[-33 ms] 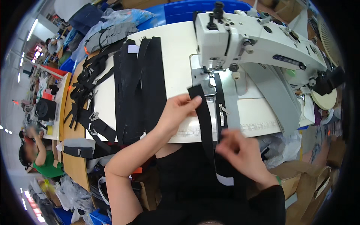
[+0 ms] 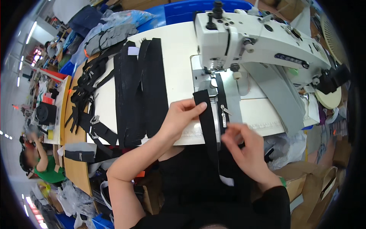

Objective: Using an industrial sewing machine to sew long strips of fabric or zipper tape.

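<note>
My left hand [image 2: 182,116] pinches a flat black fabric strip [image 2: 207,126] near its upper end, between thumb and fingers. The strip hangs past the table edge into my lap, where a pale end piece [image 2: 227,180] shows. Beside it lies a black zipper [image 2: 222,95] with silver pulls, along a grey fabric piece [image 2: 233,110]. Both lead up under the needle area of a white sewing machine [image 2: 244,42]. At the zipper's near end is my right hand [image 2: 246,149], fingers bent; blur hides whether they grip the tape.
Long black fabric panels [image 2: 154,87] lie left on the white table [image 2: 179,49]. Further left sit tangled black straps [image 2: 89,84]. Grey fabric pieces [image 2: 276,95] lie beneath the machine arm. Behind stands a blue bin [image 2: 183,13]. A person in green [image 2: 51,168] is at far left.
My right hand has moved slightly up toward the zipper's near end. The strip's top, in my left hand, has shifted a little lower, and its pale end has swung slightly.
</note>
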Demonstrator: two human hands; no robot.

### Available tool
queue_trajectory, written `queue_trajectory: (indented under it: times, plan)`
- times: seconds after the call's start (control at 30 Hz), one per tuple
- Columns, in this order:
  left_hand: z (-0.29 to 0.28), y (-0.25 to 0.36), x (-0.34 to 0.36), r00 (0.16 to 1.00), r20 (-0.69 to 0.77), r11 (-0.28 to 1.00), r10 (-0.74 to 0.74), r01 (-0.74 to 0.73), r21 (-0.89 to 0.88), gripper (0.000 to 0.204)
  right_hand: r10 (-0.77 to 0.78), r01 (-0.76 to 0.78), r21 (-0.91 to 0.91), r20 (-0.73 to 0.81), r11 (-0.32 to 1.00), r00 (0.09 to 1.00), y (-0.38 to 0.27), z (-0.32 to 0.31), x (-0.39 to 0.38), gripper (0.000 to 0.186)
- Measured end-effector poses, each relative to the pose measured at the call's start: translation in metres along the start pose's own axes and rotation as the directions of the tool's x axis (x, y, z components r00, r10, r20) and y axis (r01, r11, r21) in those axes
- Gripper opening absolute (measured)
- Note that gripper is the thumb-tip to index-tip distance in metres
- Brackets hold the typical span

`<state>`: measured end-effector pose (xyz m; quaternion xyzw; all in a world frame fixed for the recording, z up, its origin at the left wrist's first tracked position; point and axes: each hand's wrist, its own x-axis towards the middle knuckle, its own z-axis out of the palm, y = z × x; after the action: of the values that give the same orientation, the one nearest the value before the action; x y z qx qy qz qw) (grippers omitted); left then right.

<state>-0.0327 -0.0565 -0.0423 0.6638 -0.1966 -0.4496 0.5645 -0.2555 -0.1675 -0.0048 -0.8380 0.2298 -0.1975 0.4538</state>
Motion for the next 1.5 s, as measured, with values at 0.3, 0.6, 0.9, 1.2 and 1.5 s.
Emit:
queue_trajectory:
  times: [0.3,0.6,0.9,1.2,1.5]
  plan:
    - [0.033,0.005,-0.019,0.997,0.078,0.917,-0.001,0.032,-0.397,0.015,-0.362,0.222,-0.392,-0.332,0.893,0.871,-0.002,0.038,0.03,0.029]
    - [0.037,0.008,-0.005,0.975,0.118,0.884,0.188,-0.115,-0.453,0.031,-0.096,0.126,0.044,-0.429,0.991,0.898,0.005,0.05,0.03,0.017]
    - [0.029,0.006,0.012,0.978,0.076,0.925,0.193,-0.155,-0.346,0.018,-0.04,0.121,0.161,-0.436,0.979,0.899,0.011,0.049,0.037,0.009]
    - [0.017,0.015,0.046,0.952,0.035,0.947,0.303,-0.305,0.097,0.017,-0.237,0.115,-0.316,-0.383,0.942,0.893,0.021,0.049,0.068,0.008]
    - [0.022,0.008,0.038,0.701,0.201,0.35,0.684,-0.557,0.753,0.02,-0.195,-0.028,-0.607,-0.298,0.794,0.935,0.027,0.059,0.09,0.014]
